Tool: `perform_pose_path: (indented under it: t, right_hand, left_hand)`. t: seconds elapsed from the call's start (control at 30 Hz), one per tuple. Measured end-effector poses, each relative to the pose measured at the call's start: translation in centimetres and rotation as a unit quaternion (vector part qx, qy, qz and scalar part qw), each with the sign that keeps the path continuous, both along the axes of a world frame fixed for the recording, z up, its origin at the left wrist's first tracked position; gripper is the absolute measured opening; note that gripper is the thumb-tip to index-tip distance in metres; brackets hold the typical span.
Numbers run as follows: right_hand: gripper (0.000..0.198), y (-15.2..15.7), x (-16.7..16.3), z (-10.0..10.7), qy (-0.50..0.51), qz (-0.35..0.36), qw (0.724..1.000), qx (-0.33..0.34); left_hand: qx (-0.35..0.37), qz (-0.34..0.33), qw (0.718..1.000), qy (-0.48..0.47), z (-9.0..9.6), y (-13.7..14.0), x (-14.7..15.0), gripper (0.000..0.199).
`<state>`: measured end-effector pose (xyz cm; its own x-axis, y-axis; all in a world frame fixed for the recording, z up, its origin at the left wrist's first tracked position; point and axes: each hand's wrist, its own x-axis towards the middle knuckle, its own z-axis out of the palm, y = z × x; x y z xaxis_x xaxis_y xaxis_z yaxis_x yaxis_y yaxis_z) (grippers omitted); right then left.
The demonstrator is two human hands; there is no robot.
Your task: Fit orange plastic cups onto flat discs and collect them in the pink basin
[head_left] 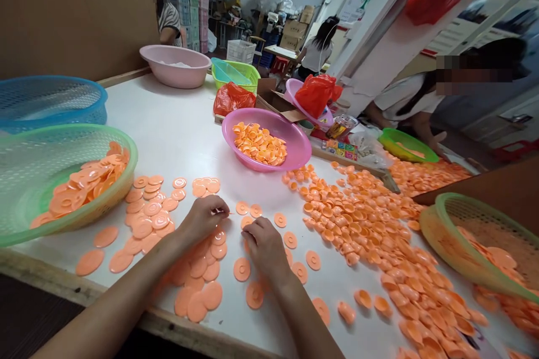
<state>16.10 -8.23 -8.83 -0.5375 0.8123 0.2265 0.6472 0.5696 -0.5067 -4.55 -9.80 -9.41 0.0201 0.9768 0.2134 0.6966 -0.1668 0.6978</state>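
Note:
My left hand [206, 217] is closed in a pinch above the table. A thin orange edge shows at its fingertips, looking like a flat disc seen side-on. Close by on the right, my right hand [264, 242] has its fingers curled together and pointing down; what they hold, if anything, is hidden. An orange disc [246, 221] lies partly under its fingertips. Around both hands are flat orange discs with ringed centres, some single like this disc [313, 259], others overlapping in a pile [197, 297] below my left forearm.
Small orange cups [362, 213] cover the table's right side. More cups fill a pink basin [297, 148]. A green basket [122, 179] with discs stands left, near a blue basket [95, 102]. Another basket [446, 230] stands right. A co-worker [404, 95] bends over the far right.

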Motion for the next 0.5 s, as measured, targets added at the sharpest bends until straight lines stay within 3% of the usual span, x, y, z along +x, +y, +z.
perform_pose_path:
  t: [0.1, 0.2, 0.37, 0.5]
  right_hand:
    - [0.009, -1.4, -2.1, -0.3, -0.006, 0.028, 0.999, -0.040]
    - [0.012, -2.4, -3.8, -0.6, -0.018, 0.005, 0.997, -0.076]
    - [0.015, -2.3, -4.0, -0.7, 0.099, -0.044, 0.982, -0.155]
    - [0.010, -2.0, -3.7, -0.5, 0.059, -0.031, 0.991, -0.116]
  left_hand:
    - [0.033, -0.031, 0.999, -0.004, -0.3, 0.2, -0.2, 0.020]
    - [0.039, -0.057, 0.998, 0.009, -0.7, 0.0, -0.8, 0.024]
    - [-0.036, -0.001, 0.998, 0.056, -0.5, -1.4, -2.0, 0.022]
    - [-0.081, 0.006, 0.993, 0.082, 0.2, -2.6, -2.0, 0.017]
